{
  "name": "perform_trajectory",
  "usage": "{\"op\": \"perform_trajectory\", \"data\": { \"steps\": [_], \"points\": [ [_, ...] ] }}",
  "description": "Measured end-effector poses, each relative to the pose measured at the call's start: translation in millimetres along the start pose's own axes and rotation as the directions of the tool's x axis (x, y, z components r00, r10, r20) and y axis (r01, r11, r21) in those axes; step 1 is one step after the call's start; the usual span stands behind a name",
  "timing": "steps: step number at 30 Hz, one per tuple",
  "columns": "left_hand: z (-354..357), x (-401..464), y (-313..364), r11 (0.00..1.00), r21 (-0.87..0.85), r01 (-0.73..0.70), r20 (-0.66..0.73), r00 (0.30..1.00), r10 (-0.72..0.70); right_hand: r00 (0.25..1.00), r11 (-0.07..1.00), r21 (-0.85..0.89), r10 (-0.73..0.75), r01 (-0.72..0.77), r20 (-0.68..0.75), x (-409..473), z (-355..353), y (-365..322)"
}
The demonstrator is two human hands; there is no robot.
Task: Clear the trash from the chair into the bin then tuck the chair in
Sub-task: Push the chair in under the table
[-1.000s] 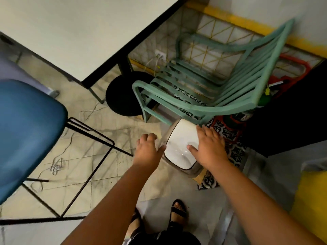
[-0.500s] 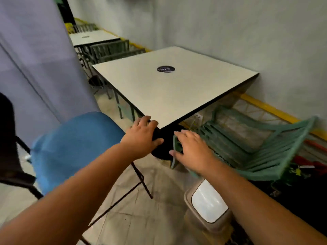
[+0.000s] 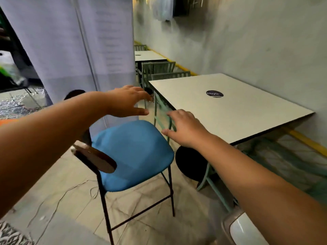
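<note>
A chair with a blue padded seat (image 3: 134, 152), a dark backrest (image 3: 95, 158) and thin black legs stands pulled out from the pale table (image 3: 221, 106). Nothing lies on the seat that I can see. My left hand (image 3: 127, 101) hovers above the seat's far side, fingers spread and relaxed, holding nothing. My right hand (image 3: 184, 128) hangs over the seat's right edge near the table corner, fingers loosely extended, empty. The bin (image 3: 244, 228) with its white swing lid shows at the bottom right, partly behind my right forearm.
A mint-green slatted chair (image 3: 286, 160) sits under the table by the wall. The table's black round base (image 3: 191, 163) is right of the blue chair. A grey curtain (image 3: 74, 50) hangs at the left. Cables trail on the tiled floor (image 3: 70, 195). More tables and chairs stand behind.
My view swung up and left from the bin to the blue chair. Both hands lifted away from the bin lid and now hover over the chair seat, empty.
</note>
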State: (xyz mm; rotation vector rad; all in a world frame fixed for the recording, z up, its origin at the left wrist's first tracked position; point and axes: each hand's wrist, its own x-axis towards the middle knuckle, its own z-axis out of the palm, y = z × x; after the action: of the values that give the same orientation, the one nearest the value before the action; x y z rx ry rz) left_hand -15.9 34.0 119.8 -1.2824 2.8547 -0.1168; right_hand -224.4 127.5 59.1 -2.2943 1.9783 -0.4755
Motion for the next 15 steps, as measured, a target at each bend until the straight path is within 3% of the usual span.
{"op": "perform_trajectory", "data": {
  "steps": [9, 15],
  "points": [
    [-2, -39, -125, 0.998, -0.026, -0.058, 0.035, 0.998, 0.059, 0.999, 0.998, 0.033, 0.045, -0.044, -0.007, 76, 27, -101],
    [9, -48, -160, 0.993, -0.078, -0.093, 0.072, 0.993, 0.098, 0.998, 0.995, 0.072, 0.06, -0.062, 0.036, 100, 41, -139]
  ]
}}
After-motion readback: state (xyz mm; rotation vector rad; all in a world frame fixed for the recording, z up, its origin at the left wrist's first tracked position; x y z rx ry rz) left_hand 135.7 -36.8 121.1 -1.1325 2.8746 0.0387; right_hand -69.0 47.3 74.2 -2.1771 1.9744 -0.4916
